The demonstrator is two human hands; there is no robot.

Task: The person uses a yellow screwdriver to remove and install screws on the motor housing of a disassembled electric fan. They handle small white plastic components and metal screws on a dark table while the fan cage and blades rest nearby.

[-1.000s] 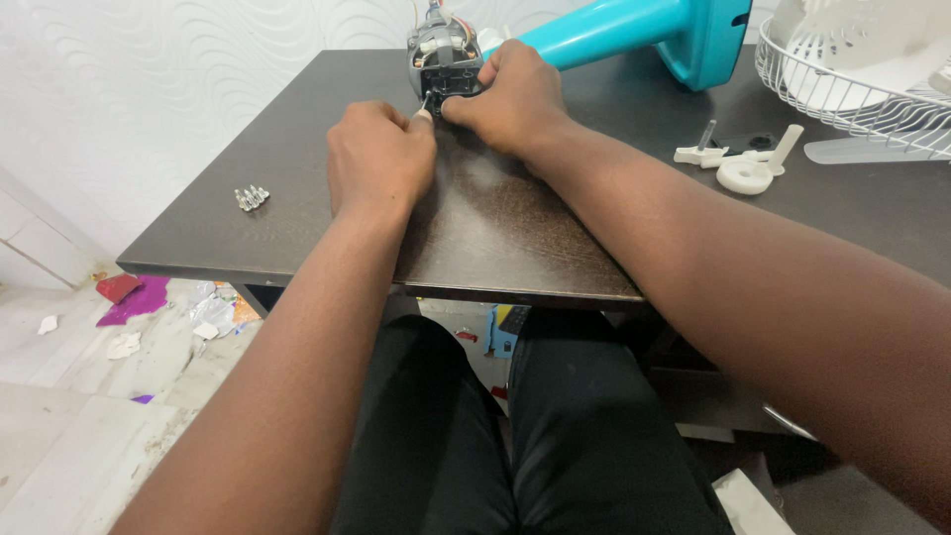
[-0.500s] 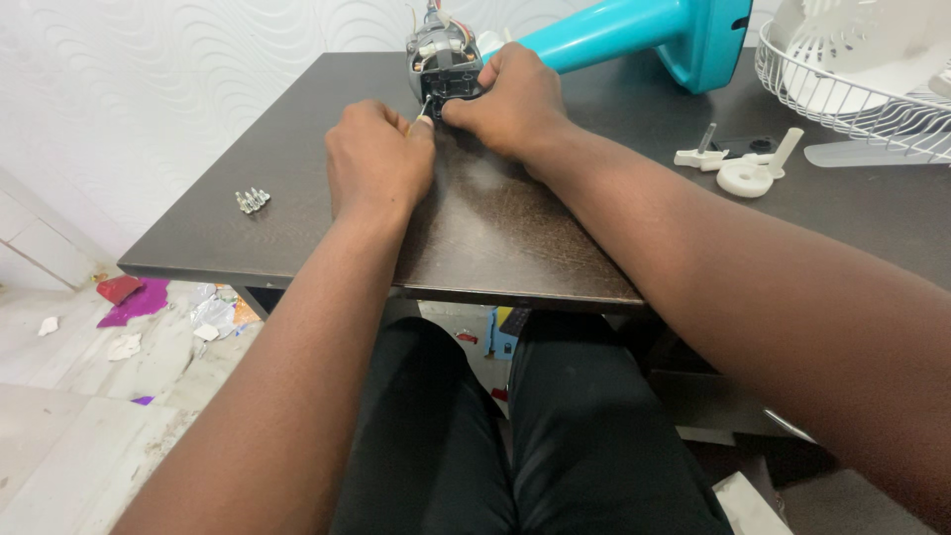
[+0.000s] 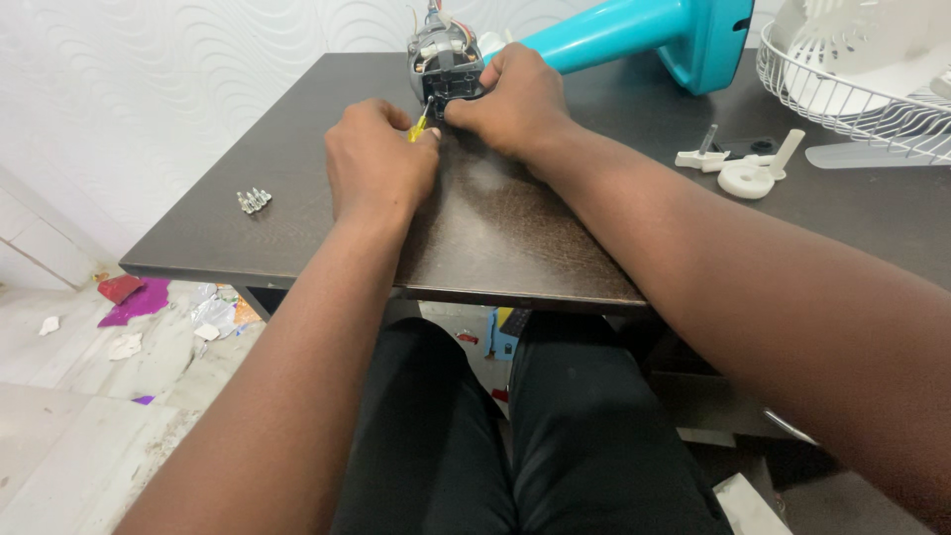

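A small grey fan motor [image 3: 443,59] with coloured wires stands at the far edge of the dark table [image 3: 297,149]. My right hand [image 3: 515,99] grips the motor from its right side. My left hand [image 3: 376,163] is closed around a screwdriver with a yellow handle [image 3: 419,126], its tip pointing up at the motor's lower front. The teal fan body [image 3: 644,35] lies just behind my right hand.
A small cluster of screws [image 3: 253,200] lies on the table's left part. White plastic fan parts [image 3: 743,168] and a white wire fan guard [image 3: 862,79] sit at the right. Scraps of paper and foil [image 3: 139,302] litter the floor at the left.
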